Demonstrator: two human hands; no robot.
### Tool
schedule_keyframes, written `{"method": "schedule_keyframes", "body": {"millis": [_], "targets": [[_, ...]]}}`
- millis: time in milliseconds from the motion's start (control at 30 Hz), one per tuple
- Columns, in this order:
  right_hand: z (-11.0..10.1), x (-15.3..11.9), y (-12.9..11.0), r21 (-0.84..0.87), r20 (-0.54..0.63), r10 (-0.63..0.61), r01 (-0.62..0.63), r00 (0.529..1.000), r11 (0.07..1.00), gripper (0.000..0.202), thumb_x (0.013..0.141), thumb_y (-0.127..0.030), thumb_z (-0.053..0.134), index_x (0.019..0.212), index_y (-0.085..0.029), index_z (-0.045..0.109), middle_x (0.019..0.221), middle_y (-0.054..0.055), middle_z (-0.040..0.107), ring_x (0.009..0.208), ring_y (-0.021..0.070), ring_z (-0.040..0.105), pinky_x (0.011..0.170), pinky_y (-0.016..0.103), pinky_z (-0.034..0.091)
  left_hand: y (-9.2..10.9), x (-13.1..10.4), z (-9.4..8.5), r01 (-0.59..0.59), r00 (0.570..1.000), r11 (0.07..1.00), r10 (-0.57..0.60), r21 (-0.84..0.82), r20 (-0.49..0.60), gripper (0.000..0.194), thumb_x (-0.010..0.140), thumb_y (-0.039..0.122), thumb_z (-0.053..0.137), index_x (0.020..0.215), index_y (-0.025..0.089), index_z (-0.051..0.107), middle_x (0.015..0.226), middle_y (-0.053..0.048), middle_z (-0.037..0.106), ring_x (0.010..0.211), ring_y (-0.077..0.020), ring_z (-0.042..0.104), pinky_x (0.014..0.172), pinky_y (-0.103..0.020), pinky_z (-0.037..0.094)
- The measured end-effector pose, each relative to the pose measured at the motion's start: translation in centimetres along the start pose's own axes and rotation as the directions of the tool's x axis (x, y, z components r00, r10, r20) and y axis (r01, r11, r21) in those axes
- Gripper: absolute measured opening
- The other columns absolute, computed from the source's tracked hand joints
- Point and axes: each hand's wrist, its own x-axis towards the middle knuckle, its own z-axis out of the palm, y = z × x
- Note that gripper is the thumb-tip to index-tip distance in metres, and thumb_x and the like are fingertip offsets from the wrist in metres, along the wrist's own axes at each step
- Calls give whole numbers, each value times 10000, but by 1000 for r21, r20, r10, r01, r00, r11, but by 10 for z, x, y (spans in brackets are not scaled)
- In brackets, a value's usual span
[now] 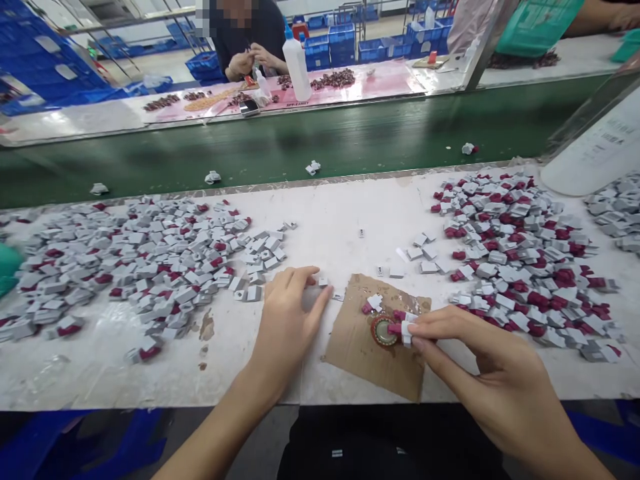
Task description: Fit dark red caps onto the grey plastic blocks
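Observation:
My right hand point(480, 360) pinches a grey and maroon part point(406, 327) between thumb and fingertips, over a red-rimmed bottle cap point(384, 331). The cap rests on a piece of brown cardboard point(375, 360) with wet spots. Another grey and maroon part point(373, 304) lies on the cardboard just behind the cap. To the left, my left hand point(287, 327) is over the white table with its thumb and forefinger apart, close to a small grey block point(323, 282). Whether it touches that block is hard to tell.
Heaps of grey and maroon parts lie at left point(150, 253) and right point(525, 260). Behind the table runs a green conveyor point(260, 147) carrying several small parts. Across it sits a person point(250, 40) beside a white bottle point(297, 70). A white container point(595, 143) stands at the right.

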Motion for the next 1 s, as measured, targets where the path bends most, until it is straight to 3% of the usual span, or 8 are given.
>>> {"method": "schedule_keyframes", "body": {"millis": [133, 233, 300, 367, 500, 600, 800, 1000], "targets": [[-3, 1, 5, 137, -63, 168, -158, 984, 978, 71, 1017, -298, 862, 1036, -351, 904, 1020, 25, 888, 959, 255, 853, 820, 343, 724, 1, 1, -4, 83, 996, 990, -87, -110, -25, 139, 1055, 269, 640, 1139, 230, 743, 1060, -74, 783, 1014, -293, 744, 954, -473, 586], [-1, 6, 13, 359, -65, 322, -279, 945, 891, 54, 994, -382, 903, 1026, -340, 908, 1003, 32, 893, 920, 252, 865, 796, 347, 733, 14, 6, -12, 70, 997, 966, -65, -249, 29, 180, 1054, 259, 644, 1175, 240, 776, 1107, -76, 781, 1030, -277, 750, 933, -458, 617], [2, 11, 17, 500, -75, 395, -308, 915, 809, 119, 960, -424, 936, 1022, -329, 902, 997, 29, 895, 926, 250, 870, 840, 367, 735, 29, 9, -19, 66, 996, 907, -35, -415, 81, 172, 1058, 257, 668, 1177, 251, 792, 1144, -74, 785, 1074, -265, 763, 950, -436, 641], [4, 16, 19, 584, -83, 429, -305, 899, 752, 154, 932, -435, 961, 1013, -322, 897, 1024, 27, 897, 983, 258, 871, 933, 410, 728, 45, 13, -23, 102, 989, 790, -15, -604, 148, 142, 1054, 235, 695, 1153, 251, 796, 1164, -70, 799, 1094, -251, 787, 965, -409, 665], [5, 25, 15, 647, -73, 395, -258, 916, 717, 101, 956, -390, 946, 1032, -339, 903, 1082, 19, 910, 1062, 259, 872, 1051, 451, 702, 71, 21, -21, 296, 936, 495, 19, -817, 351, 123, 1036, 279, 799, 1145, 221, 791, 1078, -68, 847, 972, -243, 843, 863, -377, 718], [5, 29, 11, 668, -90, 357, -209, 930, 714, 66, 984, -364, 921, 1046, -352, 901, 1070, 8, 917, 1064, 257, 884, 1058, 468, 710, 78, 24, -14, 393, 895, 386, 46, -835, 443, 190, 1003, 284, 863, 1161, 203, 794, 1041, -71, 868, 972, -247, 859, 873, -366, 734], [7, 30, 8, 593, -155, 325, -176, 933, 786, 115, 976, -418, 913, 1001, -317, 863, 1028, 23, 902, 1010, 285, 890, 966, 529, 752, 79, 25, -5, 418, 882, 311, 86, -853, 463, 162, 994, 255, 878, 1124, 195, 801, 1052, -68, 878, 966, -225, 863, 881, -337, 743], [2, 30, 10, 478, -161, 276, -170, 947, 862, 51, 976, -348, 923, 1013, -319, 902, 1014, 33, 882, 965, 221, 858, 872, 338, 729, 79, 27, -5, 401, 888, 356, 77, -844, 454, 121, 996, 244, 872, 1100, 213, 819, 1042, -58, 877, 996, -228, 857, 867, -323, 734]]}}
